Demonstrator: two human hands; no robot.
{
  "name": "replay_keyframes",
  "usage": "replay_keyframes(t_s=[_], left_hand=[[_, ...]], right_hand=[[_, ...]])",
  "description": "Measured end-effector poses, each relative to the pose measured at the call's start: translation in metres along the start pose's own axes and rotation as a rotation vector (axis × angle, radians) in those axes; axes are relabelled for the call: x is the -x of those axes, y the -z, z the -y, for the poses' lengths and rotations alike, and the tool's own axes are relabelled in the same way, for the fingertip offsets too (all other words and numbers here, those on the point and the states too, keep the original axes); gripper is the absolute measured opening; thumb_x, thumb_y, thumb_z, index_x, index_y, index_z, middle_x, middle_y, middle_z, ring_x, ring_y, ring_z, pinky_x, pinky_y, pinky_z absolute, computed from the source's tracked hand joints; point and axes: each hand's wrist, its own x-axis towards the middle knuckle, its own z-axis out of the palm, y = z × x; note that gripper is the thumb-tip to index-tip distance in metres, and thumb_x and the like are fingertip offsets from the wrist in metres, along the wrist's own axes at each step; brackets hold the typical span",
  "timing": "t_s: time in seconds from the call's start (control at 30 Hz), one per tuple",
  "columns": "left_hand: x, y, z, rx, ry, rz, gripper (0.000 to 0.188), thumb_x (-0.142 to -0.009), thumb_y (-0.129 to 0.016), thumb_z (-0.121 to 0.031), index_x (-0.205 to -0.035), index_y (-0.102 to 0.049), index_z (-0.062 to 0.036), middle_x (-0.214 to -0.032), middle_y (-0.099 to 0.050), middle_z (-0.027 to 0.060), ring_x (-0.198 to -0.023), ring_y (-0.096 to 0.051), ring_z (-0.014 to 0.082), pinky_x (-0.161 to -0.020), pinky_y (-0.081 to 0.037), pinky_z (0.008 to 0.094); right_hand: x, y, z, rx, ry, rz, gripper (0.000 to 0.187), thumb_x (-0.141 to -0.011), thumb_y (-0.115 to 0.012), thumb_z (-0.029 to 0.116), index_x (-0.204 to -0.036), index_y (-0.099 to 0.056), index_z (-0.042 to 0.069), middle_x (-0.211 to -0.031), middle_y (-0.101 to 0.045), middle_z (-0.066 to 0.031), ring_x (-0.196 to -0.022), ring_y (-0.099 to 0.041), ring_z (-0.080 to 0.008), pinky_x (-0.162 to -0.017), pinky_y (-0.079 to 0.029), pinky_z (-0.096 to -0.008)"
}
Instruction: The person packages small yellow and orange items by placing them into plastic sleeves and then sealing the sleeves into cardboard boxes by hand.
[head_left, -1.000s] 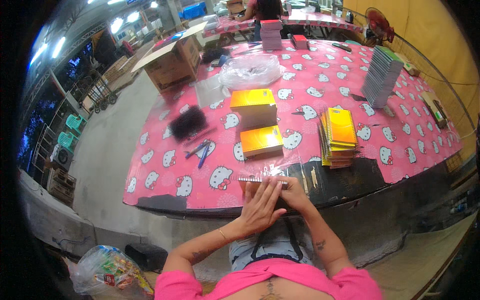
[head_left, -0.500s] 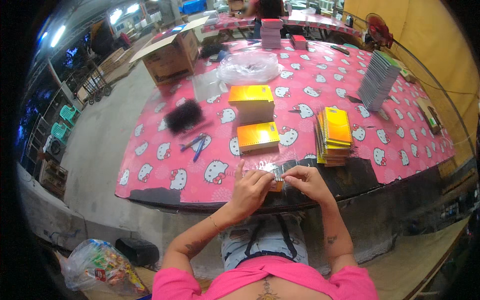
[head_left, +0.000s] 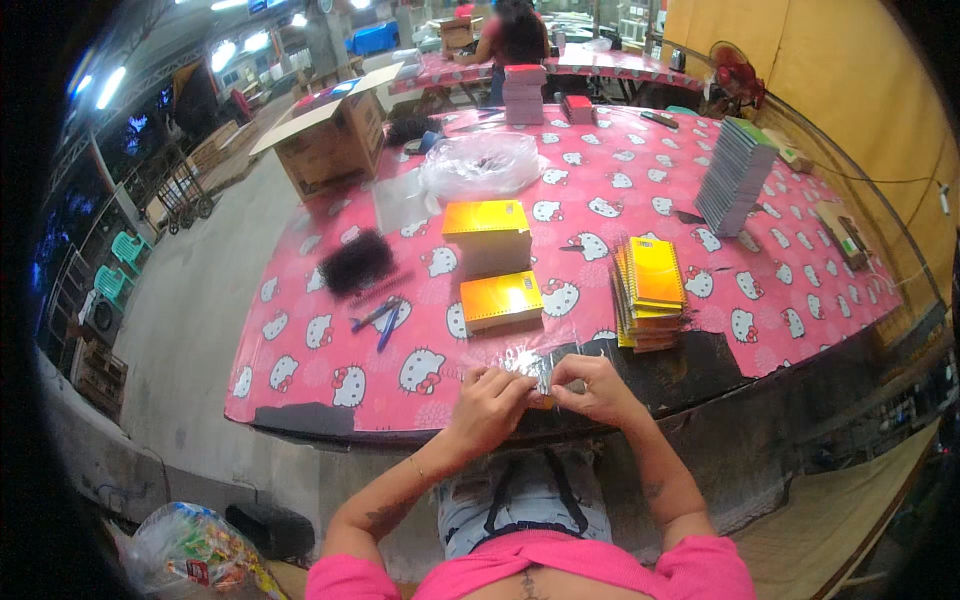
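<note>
At the table's front edge, my left hand [head_left: 490, 408] has its fingers bent and closed over a small orange-covered notebook [head_left: 543, 403], mostly hidden under the hands. Close beside it, my right hand [head_left: 598, 390] pinches at the notebook's edge; what lies between its fingertips is too small to tell. Shiny clear plastic [head_left: 520, 360] lies just beyond the fingers. Farther in are two stacks of yellow-orange, hole-punched notebooks, a tall one [head_left: 485, 218] and a lower one [head_left: 502, 292]. Spiral-bound yellow notebooks [head_left: 655, 275] are piled to the right.
Blue-handled pliers [head_left: 386, 325] and a black bristly heap [head_left: 358, 262] lie left on the pink table cover [head_left: 420, 372]. Behind are a clear plastic bag [head_left: 480, 165], an open carton [head_left: 325, 150] and a red-topped stack [head_left: 523, 95]. A tall grey stack [head_left: 735, 178] stands right.
The view has tilted up slightly, so the table sits lower in it. My hands stay close together at the front edge, and less of the orange notebook shows between them.
</note>
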Motion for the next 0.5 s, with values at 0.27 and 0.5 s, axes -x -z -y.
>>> replay_keyframes(t_s=[0.27, 0.5], left_hand=[[-0.009, 0.009, -0.009, 0.022, -0.011, 0.062, 0.03, -0.076, -0.075, -0.012, -0.105, -0.065, -0.0085, -0.096, -0.065, 0.0066, -0.087, -0.062, 0.0249, -0.078, -0.042, 0.0372], [-0.064, 0.015, 0.022, 0.227, -0.084, -0.202, 0.037, -0.081, -0.074, -0.008, -0.116, -0.064, -0.0036, -0.11, -0.065, 0.0162, -0.099, -0.064, 0.0328, -0.084, -0.053, 0.0409]], right_hand=[[0.008, -0.029, 0.019, 0.275, -0.053, -0.326, 0.016, -0.083, -0.068, 0.011, -0.093, -0.062, 0.0, -0.084, -0.064, -0.0169, -0.083, -0.067, -0.0243, -0.072, -0.052, -0.0358], [0.003, 0.014, 0.028, 0.076, -0.217, -0.132, 0.051, -0.086, -0.064, 0.003, -0.136, -0.055, 0.004, -0.12, -0.064, -0.0223, -0.111, -0.064, -0.0314, -0.097, -0.049, -0.0403]])
